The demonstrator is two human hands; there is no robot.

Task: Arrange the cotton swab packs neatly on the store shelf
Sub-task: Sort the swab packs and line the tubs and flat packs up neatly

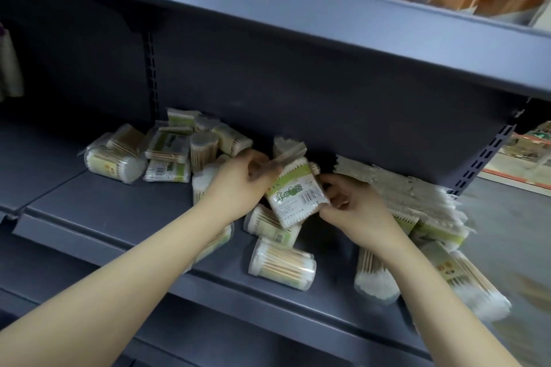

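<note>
- Cylinder tub (281, 264) of swabs lies on its side near the shelf (119, 211) front edge.
- Left hand (238, 185) and right hand (351, 205) both grip one flat swab pack (293, 192), tilted above the shelf.
- Loose packs (167, 149) jumbled behind, left.

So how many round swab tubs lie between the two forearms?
2. The far tub lies just below the held flat pack; the near tub lies by the front edge of the shelf. Others may be hidden.
</note>
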